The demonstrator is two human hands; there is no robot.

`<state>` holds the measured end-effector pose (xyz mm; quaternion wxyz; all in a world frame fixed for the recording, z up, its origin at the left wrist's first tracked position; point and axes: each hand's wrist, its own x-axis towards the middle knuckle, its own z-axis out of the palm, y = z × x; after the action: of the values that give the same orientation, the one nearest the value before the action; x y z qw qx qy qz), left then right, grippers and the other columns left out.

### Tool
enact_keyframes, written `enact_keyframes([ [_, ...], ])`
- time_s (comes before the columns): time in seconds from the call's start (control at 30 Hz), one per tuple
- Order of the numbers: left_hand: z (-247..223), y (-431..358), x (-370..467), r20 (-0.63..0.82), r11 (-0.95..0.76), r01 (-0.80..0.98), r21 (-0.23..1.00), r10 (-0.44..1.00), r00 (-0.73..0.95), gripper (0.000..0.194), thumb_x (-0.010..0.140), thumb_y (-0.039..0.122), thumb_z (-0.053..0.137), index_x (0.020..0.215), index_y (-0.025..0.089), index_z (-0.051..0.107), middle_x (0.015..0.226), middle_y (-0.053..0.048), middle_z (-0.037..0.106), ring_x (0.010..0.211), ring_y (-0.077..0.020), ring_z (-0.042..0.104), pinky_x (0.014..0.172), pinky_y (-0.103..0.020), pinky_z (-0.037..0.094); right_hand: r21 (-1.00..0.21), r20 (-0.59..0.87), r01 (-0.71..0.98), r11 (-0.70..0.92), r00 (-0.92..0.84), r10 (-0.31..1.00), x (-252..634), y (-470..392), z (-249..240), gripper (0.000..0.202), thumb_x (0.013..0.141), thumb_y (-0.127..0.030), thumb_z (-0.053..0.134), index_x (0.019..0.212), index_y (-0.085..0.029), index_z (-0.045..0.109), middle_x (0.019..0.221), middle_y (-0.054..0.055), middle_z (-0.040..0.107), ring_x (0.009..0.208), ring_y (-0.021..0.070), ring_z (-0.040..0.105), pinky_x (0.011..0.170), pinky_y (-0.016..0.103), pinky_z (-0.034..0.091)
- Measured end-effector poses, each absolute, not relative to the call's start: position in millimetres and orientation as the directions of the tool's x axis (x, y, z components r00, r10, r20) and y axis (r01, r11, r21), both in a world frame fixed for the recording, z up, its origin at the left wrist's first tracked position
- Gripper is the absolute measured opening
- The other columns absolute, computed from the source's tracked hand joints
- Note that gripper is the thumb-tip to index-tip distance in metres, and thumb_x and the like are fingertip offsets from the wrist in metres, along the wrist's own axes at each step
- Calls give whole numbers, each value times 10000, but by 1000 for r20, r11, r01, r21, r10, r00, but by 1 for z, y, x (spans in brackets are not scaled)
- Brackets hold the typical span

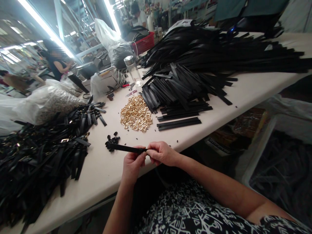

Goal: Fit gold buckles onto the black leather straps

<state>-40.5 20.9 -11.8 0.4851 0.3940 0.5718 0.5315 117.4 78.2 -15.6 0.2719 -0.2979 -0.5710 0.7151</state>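
A narrow black strap (125,148) is held over the table's front edge, its free end pointing left above a small cluster of black loops (114,139). My left hand (133,164) pinches it from below near its right end. The fingers of my right hand (162,153) are closed on that same right end, touching my left fingertips. What lies between the fingertips is too small to tell. Beyond the hands is a heap of gold buckles (136,113). Cut black strips (179,123) lie to its right, with a larger pile of strips (175,86) behind.
Finished-looking black straps with buckles (48,156) cover the left of the table (104,175). A glass bottle (134,72), plastic bags (44,100) and a red basket (143,43) stand farther back. Long black strips (207,48) fill the back right. A bin (264,139) stands at right.
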Motion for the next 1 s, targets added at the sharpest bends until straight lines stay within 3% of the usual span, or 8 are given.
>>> enact_keyframes([
  [0.13,-10,20,-38,-98,52,-141,989,937,-335,375,775,419,741,1020,139,693,519,58,515,420,-55,409,406,-166,310,-986,-97,-46,-162,-631,770,115,75,-19,150,832,-315,572,775,-176,578,531,-64,581,392,62,500,391,155,391],
  [0.3,-8,24,-35,-205,82,-313,946,900,-385,303,706,389,797,802,123,688,470,67,464,382,-34,350,357,-142,235,-990,-97,-24,-138,-594,799,112,72,-17,134,821,-297,569,750,-184,567,518,-66,569,392,66,495,388,157,376],
  [0.47,-10,24,-22,-286,108,-445,889,889,-357,323,625,363,847,740,139,644,485,70,486,385,-23,344,362,-127,245,-989,-120,1,-146,-565,816,113,72,-16,148,816,-305,556,730,-185,556,517,-58,558,393,71,483,389,168,372],
  [0.6,-12,19,-19,-245,79,-403,912,892,-379,299,653,361,828,762,145,652,461,78,485,376,-30,365,373,-139,264,-993,-114,36,-117,-609,785,116,71,-10,215,846,-377,529,740,-190,548,534,-45,562,416,87,494,412,190,389],
  [0.83,-6,25,-33,-236,175,-215,961,923,-304,294,646,364,808,747,115,691,475,37,544,365,-66,436,379,-197,321,-962,-30,225,154,-649,760,118,77,-20,371,916,-499,453,707,-212,564,547,-29,554,485,124,530,493,234,434],
  [1.0,-6,28,-30,-264,192,-264,945,925,-272,238,631,299,793,746,112,702,530,20,576,395,-64,452,399,-197,369,-963,-45,222,154,-693,720,118,83,-42,452,890,-615,443,736,-228,618,563,-7,609,480,141,573,488,230,480],
])
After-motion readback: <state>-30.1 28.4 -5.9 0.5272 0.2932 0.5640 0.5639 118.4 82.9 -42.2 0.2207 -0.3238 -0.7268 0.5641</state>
